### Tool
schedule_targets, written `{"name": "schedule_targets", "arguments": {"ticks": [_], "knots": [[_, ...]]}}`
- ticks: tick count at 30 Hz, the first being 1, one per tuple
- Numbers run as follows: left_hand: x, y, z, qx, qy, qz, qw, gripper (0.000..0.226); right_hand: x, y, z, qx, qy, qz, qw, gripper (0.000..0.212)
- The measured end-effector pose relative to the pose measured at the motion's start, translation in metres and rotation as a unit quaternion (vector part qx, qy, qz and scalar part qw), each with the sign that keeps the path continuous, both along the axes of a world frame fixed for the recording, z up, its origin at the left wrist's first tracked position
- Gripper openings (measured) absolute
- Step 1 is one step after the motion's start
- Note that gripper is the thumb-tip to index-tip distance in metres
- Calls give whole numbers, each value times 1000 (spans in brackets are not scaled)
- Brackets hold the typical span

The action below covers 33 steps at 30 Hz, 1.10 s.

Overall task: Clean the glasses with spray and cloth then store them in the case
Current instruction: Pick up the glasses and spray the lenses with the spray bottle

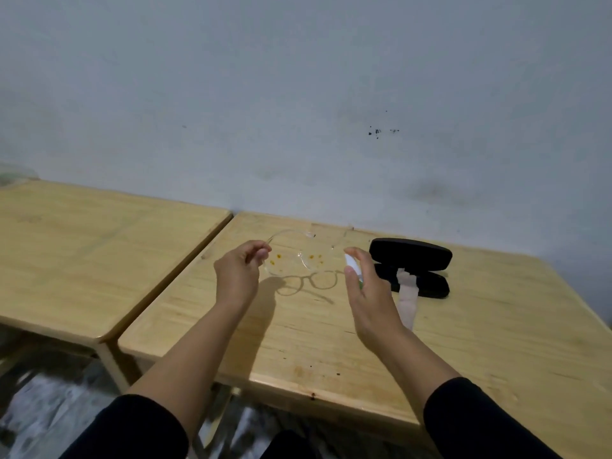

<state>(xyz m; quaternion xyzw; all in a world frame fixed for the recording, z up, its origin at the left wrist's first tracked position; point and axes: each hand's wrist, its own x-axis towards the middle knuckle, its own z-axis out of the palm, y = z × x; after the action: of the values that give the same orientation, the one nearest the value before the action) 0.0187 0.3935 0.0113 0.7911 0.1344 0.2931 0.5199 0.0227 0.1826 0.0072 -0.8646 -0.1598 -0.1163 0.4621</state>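
Note:
My left hand [239,272] holds clear-framed glasses [299,256] by their left end, lifted above the wooden table [480,326]. The lenses carry several orange-yellow specks, and the glasses cast a shadow on the wood below. My right hand [367,293] grips a small white spray bottle [353,267], its top pointing toward the right lens from close by. An open black glasses case [410,256] sits just right of that hand. A pale cloth [408,298] hangs out of the case onto the table, partly hidden behind my right hand.
A second wooden table [82,253] stands to the left, separated by a narrow gap. A grey-white wall [298,111] rises right behind both tables. The floor shows below the front edges.

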Motion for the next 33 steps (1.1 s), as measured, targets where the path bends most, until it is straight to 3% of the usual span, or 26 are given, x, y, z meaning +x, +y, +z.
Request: {"name": "schedule_targets", "arguments": {"ticks": [3,14,23,28,33], "knots": [[7,-14,2,-1,-1,-22,1000,15,9,-7,2,-67,-23,-40,997,30],[19,-42,11,-19,-20,-56,998,17,22,-20,7,-175,-19,-89,980,29],[19,-46,14,-33,-25,-62,997,20,24,-20,9,-173,-36,-113,978,34],[20,-49,14,-43,-34,-67,996,18,21,-8,8,-128,-59,-51,989,34],[19,-58,17,-35,-38,-74,996,18,20,11,11,-157,-51,-13,986,36]]}}
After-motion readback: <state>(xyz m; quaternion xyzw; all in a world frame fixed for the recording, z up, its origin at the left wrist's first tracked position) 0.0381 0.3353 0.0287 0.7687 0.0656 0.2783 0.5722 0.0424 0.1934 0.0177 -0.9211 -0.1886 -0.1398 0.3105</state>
